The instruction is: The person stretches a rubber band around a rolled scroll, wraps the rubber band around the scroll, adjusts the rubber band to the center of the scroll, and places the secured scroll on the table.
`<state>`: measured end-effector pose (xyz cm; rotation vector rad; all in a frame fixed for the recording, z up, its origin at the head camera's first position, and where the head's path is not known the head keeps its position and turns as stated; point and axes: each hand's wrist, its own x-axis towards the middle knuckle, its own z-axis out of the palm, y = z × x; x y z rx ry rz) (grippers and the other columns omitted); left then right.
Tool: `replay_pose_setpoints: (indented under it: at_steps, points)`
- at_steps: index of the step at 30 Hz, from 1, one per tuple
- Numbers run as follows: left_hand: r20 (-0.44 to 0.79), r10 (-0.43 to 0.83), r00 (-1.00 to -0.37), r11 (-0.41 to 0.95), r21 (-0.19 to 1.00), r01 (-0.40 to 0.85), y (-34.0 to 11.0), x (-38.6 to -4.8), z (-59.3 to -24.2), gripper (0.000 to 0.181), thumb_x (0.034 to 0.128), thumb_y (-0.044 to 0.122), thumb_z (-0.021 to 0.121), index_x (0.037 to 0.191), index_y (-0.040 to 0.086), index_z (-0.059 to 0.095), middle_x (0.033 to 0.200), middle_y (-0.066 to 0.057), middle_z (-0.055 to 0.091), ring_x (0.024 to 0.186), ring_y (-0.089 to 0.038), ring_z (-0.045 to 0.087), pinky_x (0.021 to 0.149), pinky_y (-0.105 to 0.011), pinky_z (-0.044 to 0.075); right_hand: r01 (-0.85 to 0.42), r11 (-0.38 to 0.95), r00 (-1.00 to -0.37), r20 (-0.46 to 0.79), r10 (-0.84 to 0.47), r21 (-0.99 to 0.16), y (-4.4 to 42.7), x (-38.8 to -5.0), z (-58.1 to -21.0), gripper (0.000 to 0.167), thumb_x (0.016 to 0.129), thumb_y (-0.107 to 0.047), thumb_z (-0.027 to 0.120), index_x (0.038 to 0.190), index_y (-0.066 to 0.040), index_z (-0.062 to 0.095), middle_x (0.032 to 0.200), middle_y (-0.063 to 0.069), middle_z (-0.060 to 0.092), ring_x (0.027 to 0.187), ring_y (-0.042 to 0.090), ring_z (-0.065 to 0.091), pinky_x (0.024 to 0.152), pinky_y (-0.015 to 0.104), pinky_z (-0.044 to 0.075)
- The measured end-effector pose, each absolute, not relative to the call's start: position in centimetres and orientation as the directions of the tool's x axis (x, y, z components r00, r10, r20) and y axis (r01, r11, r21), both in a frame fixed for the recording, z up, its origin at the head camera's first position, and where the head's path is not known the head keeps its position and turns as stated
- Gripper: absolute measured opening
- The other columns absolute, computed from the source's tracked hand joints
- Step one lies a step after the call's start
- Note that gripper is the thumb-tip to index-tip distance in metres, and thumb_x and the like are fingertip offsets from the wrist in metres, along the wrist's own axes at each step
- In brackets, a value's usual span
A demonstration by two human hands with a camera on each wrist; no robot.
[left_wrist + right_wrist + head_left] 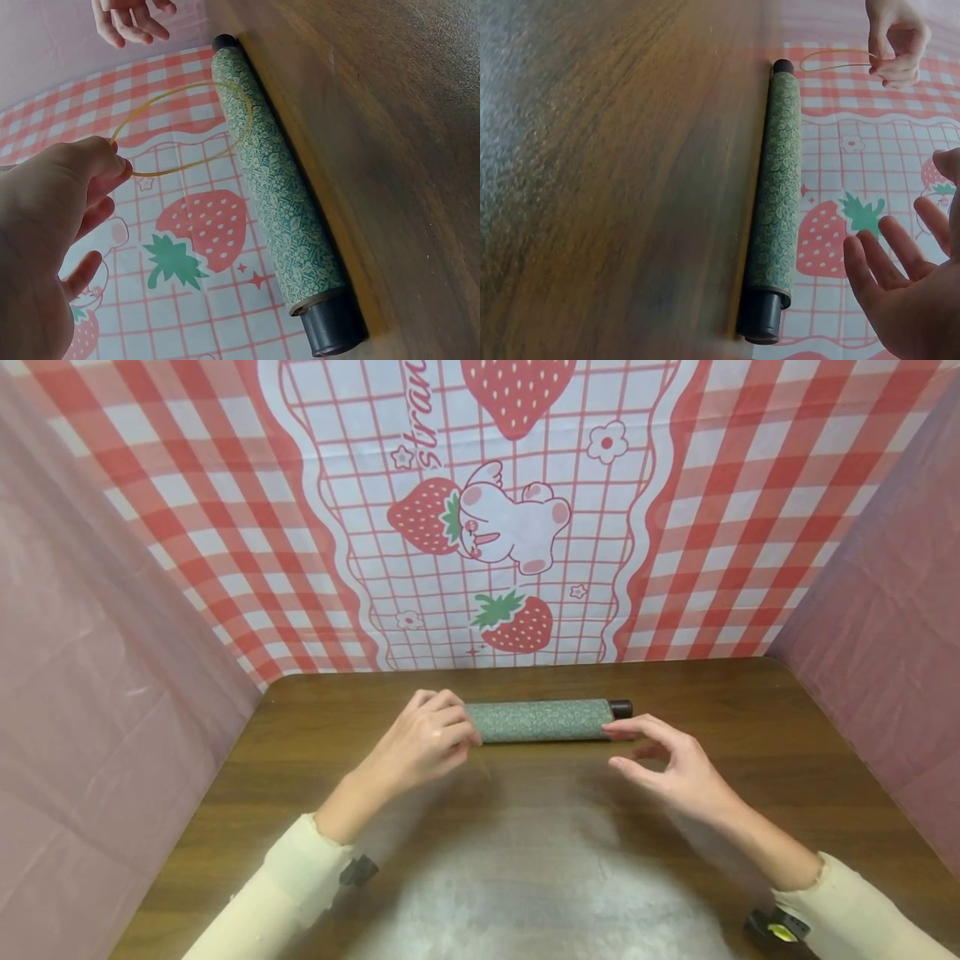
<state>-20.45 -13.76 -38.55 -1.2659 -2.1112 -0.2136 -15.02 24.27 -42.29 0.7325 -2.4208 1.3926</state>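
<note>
Left hand [429, 735] pinching a thin, yellow, rubber-like loop [160, 172]; right hand [678, 768], spread, near a green, floral-patterned, black-ended cylindrical roll [543, 721] on a brown, wood-grained table [765, 727]

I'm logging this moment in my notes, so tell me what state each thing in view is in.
Rubber band: an open loop, not around the patterned roll.
Patterned roll: rolled up, lying on the table.
Left hand: pinching the rubber band.
Right hand: holding nothing.
Strawberry cloth: spread behind the table.
</note>
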Motion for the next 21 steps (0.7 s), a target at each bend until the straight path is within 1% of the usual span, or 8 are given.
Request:
replay_pose_setpoints:
  at_steps: [6,11,16,21]
  points:
    - [0.618,0.726,-0.302,0.508,-0.186,0.841,-13.69,-20.40,-38.45,0.022,0.0794,0.005,0.092,0.086,0.023,0.081,0.092,0.007,0.081,0.103,-0.019,0.073,0.091,-0.041,0.059,-0.521,0.353,-0.848,0.423,-0.319,-0.777,24.40,-15.24,-42.41,0.041,0.096,0.008,0.079,0.136,0.000,0.074,0.130,-0.024,0.075,0.117,-0.009,0.073,0.098,0.014,0.062]
    - [0.621,0.729,-0.288,0.498,-0.193,0.845,-13.62,-20.40,-38.38,0.021,0.0795,0.006,0.093,0.086,0.022,0.081,0.091,0.007,0.080,0.103,-0.019,0.073,0.092,-0.042,0.060,-0.473,0.301,-0.866,0.375,-0.330,-0.828,24.46,-15.36,-42.48,0.038,0.099,0.008,0.076,0.137,0.004,0.072,0.128,-0.029,0.076,0.119,-0.007,0.075,0.100,0.013,0.061]
    - [0.619,0.732,-0.285,0.494,-0.194,0.847,-13.63,-20.50,-38.52,0.020,0.0789,0.006,0.092,0.086,0.022,0.081,0.090,0.006,0.080,0.102,-0.020,0.073,0.092,-0.042,0.060,-0.441,0.242,-0.874,0.352,-0.335,-0.864,24.53,-15.44,-42.53,0.038,0.100,0.010,0.072,0.139,0.009,0.068,0.128,-0.026,0.078,0.122,-0.005,0.075,0.104,0.013,0.060]
    - [0.632,0.725,-0.274,0.490,-0.195,0.850,-13.64,-20.46,-38.42,0.021,0.0784,0.005,0.093,0.085,0.021,0.081,0.090,0.005,0.080,0.101,-0.020,0.073,0.090,-0.041,0.060,-0.432,0.233,-0.877,0.346,-0.335,-0.871,24.43,-15.42,-42.65,0.038,0.100,0.011,0.072,0.138,0.012,0.067,0.129,-0.023,0.079,0.122,-0.006,0.075,0.104,0.012,0.059]
